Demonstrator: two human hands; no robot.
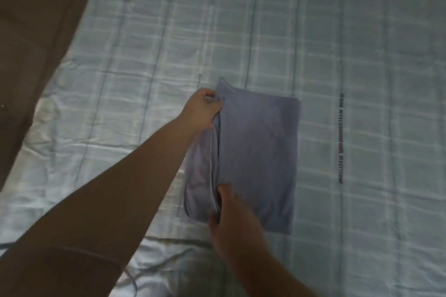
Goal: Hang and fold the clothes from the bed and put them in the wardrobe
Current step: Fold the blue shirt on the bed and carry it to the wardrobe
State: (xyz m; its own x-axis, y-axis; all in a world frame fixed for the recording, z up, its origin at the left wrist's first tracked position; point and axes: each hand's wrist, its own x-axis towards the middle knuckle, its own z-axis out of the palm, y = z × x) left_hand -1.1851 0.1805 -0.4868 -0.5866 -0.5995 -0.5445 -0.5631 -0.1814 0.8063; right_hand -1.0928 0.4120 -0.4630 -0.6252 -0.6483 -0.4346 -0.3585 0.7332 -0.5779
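Observation:
A blue-grey garment (pixel 258 149), folded into a tall rectangle, lies flat on the bed (pixel 362 55) near the middle of the view. My left hand (pixel 201 109) grips the upper left edge of the garment, where the folded layers meet. My right hand (pixel 231 222) pinches the same left edge lower down, near the bottom corner. A lighter inner layer of the fabric shows along that left side between my hands.
The bed wears a pale blue checked sheet with a dark printed strip (pixel 340 138) to the right of the garment. A brown floor (pixel 36 31) runs along the bed's left edge. Wrinkled sheet bunches at the near edge (pixel 154 272).

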